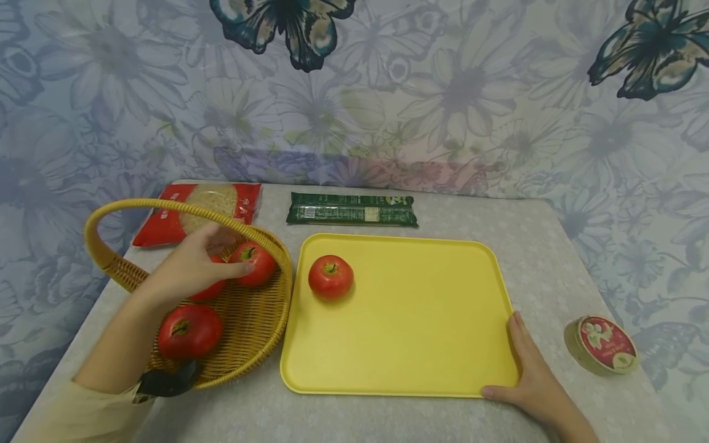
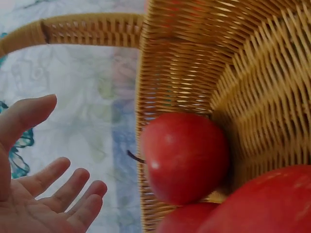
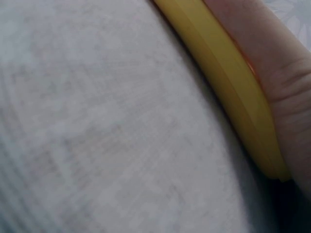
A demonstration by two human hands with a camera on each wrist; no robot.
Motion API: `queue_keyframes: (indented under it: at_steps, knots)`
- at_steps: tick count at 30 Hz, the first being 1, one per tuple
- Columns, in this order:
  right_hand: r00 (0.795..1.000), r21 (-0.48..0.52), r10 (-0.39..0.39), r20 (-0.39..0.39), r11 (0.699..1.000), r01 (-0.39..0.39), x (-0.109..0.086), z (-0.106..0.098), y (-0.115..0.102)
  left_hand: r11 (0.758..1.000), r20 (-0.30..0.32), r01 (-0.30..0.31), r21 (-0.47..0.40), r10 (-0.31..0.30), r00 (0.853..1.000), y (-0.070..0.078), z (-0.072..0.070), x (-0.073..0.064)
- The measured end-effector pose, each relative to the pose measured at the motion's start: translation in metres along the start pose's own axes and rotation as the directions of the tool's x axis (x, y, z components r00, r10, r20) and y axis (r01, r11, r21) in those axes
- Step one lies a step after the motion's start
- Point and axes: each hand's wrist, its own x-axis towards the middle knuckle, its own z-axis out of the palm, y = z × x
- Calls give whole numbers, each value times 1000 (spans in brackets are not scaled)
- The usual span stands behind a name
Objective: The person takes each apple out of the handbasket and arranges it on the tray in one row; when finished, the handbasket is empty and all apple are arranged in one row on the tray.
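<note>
My left hand (image 1: 194,261) reaches over a yellow wicker basket (image 1: 252,326), its thumb overlapping a red apple (image 1: 256,264) at the basket's far side. In the left wrist view the fingers of this hand (image 2: 46,194) are spread with nothing between them, apart from a stemmed apple (image 2: 184,158). Another apple (image 1: 190,332) lies nearer in the basket, and one more (image 1: 210,289) is partly hidden under the hand. My right hand (image 1: 534,375) rests against the near right corner of a yellow tray (image 1: 421,320), fingers straight along its side and thumb at its front edge. One apple (image 1: 330,278) sits on the tray's left part.
The basket's tall handle (image 1: 183,206) arches above the left forearm. Behind stand a red-ended bag of grain-like food (image 1: 210,200) and a green packet (image 1: 352,209). A round tin (image 1: 602,344) is at the right. A patterned wall (image 1: 388,123) borders the table's back.
</note>
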Motion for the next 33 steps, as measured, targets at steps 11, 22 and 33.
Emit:
queue_keyframes:
  at_steps: [11, 22, 33]
  knots:
    - [1000, -3, -5, 0, 1000, 5, 1, 0, -1, 999, -5, -36, 27, 36, 999, -18, 14, 23]
    - [1000, 7, 10, 5, 1000, -10, 0, 1, -2, 985, -45, -84, 150, 92, 995, -27, 26, 38]
    - [1000, 16, 18, 5, 1000, -18, -1, 0, 0, 957, -56, -59, 282, 78, 995, -30, 32, 47]
